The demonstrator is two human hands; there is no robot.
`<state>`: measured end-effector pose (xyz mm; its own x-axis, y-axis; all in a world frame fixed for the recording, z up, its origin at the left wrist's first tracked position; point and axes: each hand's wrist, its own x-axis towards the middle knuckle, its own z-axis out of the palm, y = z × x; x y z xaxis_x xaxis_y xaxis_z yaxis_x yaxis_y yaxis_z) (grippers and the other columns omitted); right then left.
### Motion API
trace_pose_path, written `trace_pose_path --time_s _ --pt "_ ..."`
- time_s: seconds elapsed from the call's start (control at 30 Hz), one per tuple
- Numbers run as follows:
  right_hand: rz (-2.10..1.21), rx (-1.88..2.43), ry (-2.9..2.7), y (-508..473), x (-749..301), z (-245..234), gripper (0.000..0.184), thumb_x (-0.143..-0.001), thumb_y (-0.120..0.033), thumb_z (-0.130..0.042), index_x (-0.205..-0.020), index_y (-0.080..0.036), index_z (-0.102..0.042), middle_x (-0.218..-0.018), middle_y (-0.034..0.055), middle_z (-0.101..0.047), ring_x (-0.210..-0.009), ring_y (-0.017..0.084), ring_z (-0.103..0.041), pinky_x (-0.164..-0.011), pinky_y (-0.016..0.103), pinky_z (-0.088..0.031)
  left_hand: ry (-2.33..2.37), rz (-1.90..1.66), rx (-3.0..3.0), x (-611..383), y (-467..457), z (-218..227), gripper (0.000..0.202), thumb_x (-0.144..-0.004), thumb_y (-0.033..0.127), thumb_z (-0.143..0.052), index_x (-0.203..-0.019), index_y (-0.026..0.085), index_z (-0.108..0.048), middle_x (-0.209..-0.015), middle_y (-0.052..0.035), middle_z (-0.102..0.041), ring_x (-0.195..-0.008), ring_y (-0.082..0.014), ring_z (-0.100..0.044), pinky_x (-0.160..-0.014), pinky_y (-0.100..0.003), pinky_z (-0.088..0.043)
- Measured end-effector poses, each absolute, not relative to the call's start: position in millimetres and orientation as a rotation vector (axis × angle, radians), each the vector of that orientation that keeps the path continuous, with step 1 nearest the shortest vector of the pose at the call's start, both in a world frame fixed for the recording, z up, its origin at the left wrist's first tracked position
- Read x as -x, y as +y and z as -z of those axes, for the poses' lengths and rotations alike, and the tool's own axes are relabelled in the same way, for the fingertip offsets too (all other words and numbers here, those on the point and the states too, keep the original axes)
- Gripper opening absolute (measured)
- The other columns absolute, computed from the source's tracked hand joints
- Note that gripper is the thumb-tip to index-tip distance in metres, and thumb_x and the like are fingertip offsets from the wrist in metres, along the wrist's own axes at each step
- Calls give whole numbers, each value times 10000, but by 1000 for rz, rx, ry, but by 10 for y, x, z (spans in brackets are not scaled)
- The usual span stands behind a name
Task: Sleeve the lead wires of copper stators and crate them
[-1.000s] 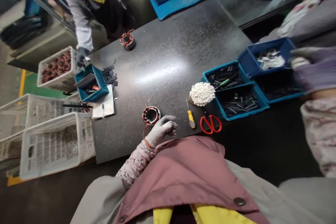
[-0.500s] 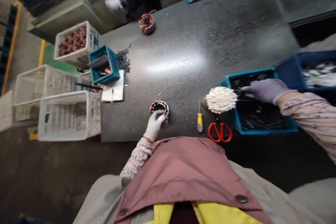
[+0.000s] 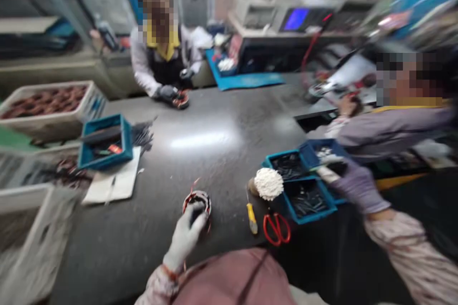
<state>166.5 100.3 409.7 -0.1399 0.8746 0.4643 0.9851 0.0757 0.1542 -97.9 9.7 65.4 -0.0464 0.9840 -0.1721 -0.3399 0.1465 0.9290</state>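
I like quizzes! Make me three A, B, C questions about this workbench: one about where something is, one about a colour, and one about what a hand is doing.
1. Where is the yellow-handled screwdriver?
A. Inside a crate
B. Beside the red-handled scissors
C. On the white paper

2. What colour is the cloth glove on the left hand?
A. White
B. Green
C. Red

3. What is that hand doing with the round copper coil with red wires?
A. Lying far from it
B. Lifting it overhead
C. Resting on it

Answers:
1. B, because it lies next to them on the dark speckled tabletop.
2. A, because the glove shows white.
3. C, because the glove sits on the coil's ring.
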Motion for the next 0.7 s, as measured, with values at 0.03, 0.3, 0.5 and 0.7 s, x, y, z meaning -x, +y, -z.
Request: trace_pose_path --time_s 0.03,0.3,0.5,0.7 --pt "345 1822 -2088 811 -1454 -3919 313 -637 -525 -636 -767 -241 -617 -758 65 -682 -702 260 -649 -671 389 -511 1007 -1262 -902 972 130 -704 428 -781 393 -565 -1147 178 -617 -1197 -103 -662 -1141 -258 -598 -1058 -432 -414" --pt "-1006 1733 -1889 -22 -468 -2098 421 -707 -540 -689 -902 -184 -578 -736 50 -648 -652 190 -616 -604 318 -510 599 -1149 -1610 941 10 -898 406 -850 415 -535 -1217 256 -605 -1068 -65 -700 -930 -232 -648 -827 -327 -486" --pt "-1298 1975 -1718 -38 -28 -1849 517 -558 -560 -775 -747 -149 -525 -572 -12 -558 -487 99 -500 -464 207 -384 737 -1002 -1555 1102 -188 -454 361 -843 408 -501 -1119 209 -622 -1004 -103 -710 -872 -249 -644 -797 -343 -474" --pt "-1345 2010 -1715 -103 338 -1614 482 -574 -550 -736 -679 -146 -496 -524 -38 -484 -432 56 -412 -426 185 -306 512 -1036 -1260 1388 -418 -413 542 -814 434 -554 -1313 226 -528 -1277 -73 -618 -1151 -266 -559 -1015 -368 -418"
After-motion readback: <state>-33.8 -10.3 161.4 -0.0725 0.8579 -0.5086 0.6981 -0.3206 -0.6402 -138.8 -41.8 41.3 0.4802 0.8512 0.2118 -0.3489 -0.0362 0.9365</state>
